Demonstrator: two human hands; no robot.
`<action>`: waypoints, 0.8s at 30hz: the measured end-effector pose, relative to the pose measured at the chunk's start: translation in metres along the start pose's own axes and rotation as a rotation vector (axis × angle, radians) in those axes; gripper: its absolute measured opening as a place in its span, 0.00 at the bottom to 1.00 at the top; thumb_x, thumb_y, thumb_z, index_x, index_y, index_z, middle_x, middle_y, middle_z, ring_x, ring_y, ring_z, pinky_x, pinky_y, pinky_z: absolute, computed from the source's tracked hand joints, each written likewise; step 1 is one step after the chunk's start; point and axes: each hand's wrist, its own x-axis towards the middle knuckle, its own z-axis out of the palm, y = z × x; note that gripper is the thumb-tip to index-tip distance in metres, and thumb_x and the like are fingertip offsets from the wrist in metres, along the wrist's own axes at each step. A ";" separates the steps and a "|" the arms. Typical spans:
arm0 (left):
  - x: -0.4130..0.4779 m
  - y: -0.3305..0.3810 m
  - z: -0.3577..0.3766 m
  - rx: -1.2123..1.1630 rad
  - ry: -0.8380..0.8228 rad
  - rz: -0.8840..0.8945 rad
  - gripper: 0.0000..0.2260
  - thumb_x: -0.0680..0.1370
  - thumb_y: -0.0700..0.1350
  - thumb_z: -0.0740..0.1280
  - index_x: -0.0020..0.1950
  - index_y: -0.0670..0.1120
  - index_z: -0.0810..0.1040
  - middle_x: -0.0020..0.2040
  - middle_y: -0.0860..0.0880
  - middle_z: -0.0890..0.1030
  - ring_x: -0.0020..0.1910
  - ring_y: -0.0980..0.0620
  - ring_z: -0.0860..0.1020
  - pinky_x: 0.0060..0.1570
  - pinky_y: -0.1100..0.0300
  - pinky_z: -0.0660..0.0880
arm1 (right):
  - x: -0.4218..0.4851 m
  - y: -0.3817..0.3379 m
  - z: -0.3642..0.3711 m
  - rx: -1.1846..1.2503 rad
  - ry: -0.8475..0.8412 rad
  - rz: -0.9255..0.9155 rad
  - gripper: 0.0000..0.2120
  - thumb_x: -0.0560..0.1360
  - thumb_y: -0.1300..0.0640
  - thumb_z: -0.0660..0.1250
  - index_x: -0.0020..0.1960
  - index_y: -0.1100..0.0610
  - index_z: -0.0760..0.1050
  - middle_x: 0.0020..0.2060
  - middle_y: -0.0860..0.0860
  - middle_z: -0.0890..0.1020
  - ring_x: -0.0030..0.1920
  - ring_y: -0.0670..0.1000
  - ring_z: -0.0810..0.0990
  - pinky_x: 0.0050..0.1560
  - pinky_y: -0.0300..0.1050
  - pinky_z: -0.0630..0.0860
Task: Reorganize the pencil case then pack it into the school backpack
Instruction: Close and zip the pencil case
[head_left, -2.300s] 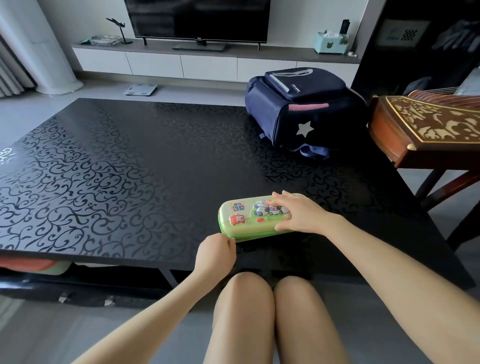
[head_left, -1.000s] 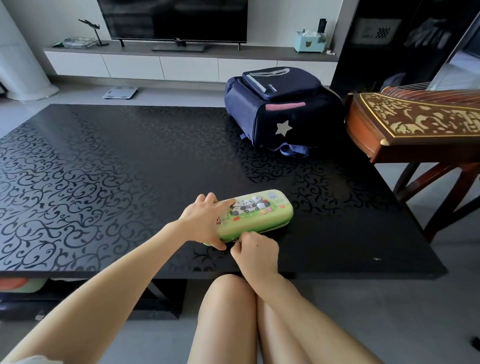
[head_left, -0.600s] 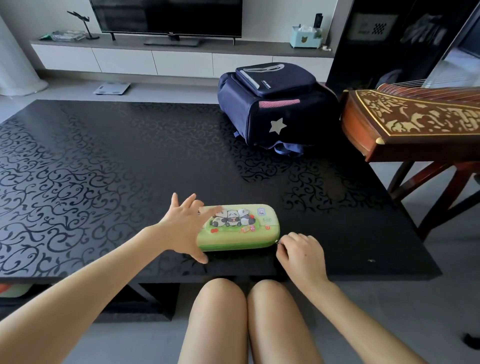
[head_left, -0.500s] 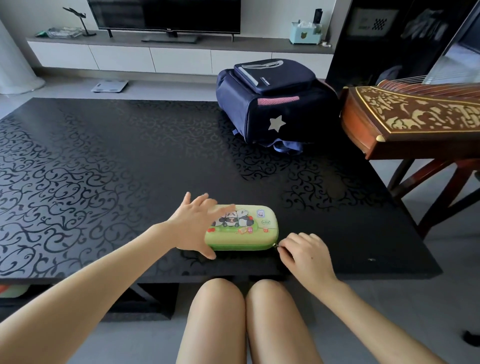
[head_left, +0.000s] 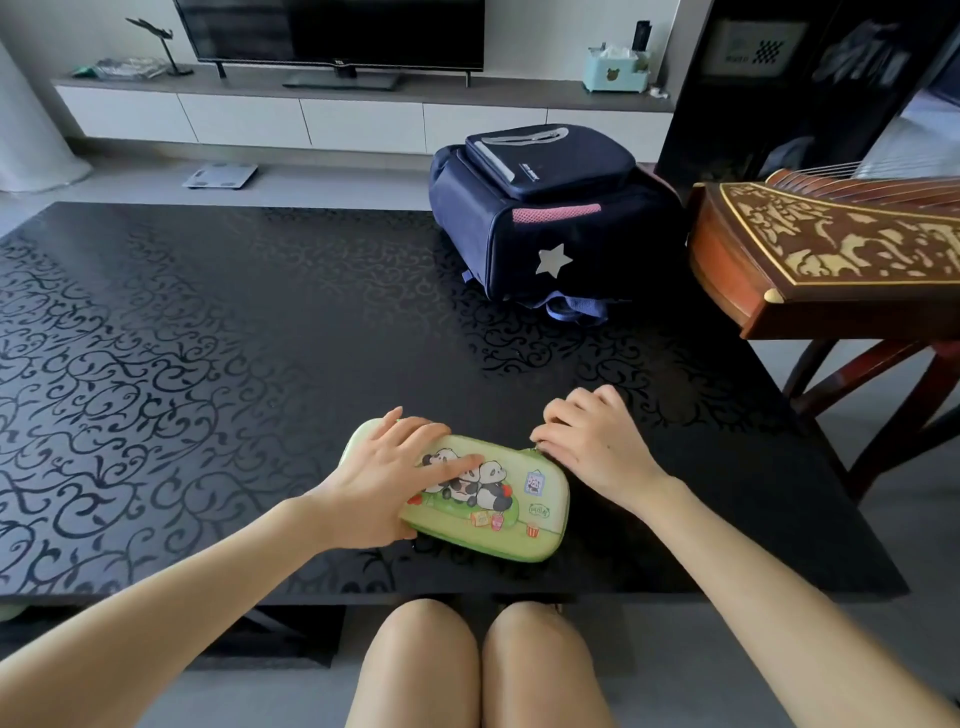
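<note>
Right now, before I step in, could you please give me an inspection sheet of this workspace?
Surface: black patterned table, glossy.
Job's things: green pencil case lies flat near the front edge, lid down; dark blue backpack sits at the far right, apart from it, top flap down.
Clutter: nothing seen.
Hands: left hand rests flat on the case's lid, fingers straight; right hand curls at the case's far right corner, apparently pinching the zip.
Cables: nothing seen.
Surroundings: television on a low cabinet, tissue box, bathroom scale on the floor, wooden stringed instrument on a stand right of the table.
</note>
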 end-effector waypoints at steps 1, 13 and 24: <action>0.000 -0.001 0.000 0.002 0.003 0.004 0.45 0.56 0.59 0.75 0.71 0.61 0.60 0.64 0.47 0.71 0.62 0.48 0.65 0.65 0.42 0.62 | 0.005 0.000 0.000 -0.006 -0.024 -0.047 0.11 0.74 0.51 0.60 0.41 0.49 0.81 0.38 0.45 0.78 0.38 0.50 0.74 0.42 0.45 0.63; 0.029 0.009 -0.023 -0.173 -0.033 -0.166 0.45 0.57 0.60 0.75 0.69 0.64 0.56 0.67 0.49 0.67 0.64 0.46 0.67 0.65 0.50 0.64 | 0.000 -0.041 -0.037 0.031 -0.539 0.133 0.53 0.60 0.28 0.65 0.76 0.45 0.45 0.71 0.54 0.61 0.67 0.57 0.64 0.72 0.59 0.51; 0.125 -0.013 -0.051 -0.221 0.170 -0.375 0.25 0.76 0.58 0.62 0.71 0.52 0.64 0.71 0.47 0.65 0.70 0.45 0.62 0.72 0.46 0.51 | -0.055 0.063 -0.066 0.064 -0.397 0.692 0.46 0.61 0.33 0.68 0.72 0.48 0.56 0.65 0.47 0.66 0.63 0.52 0.68 0.57 0.47 0.72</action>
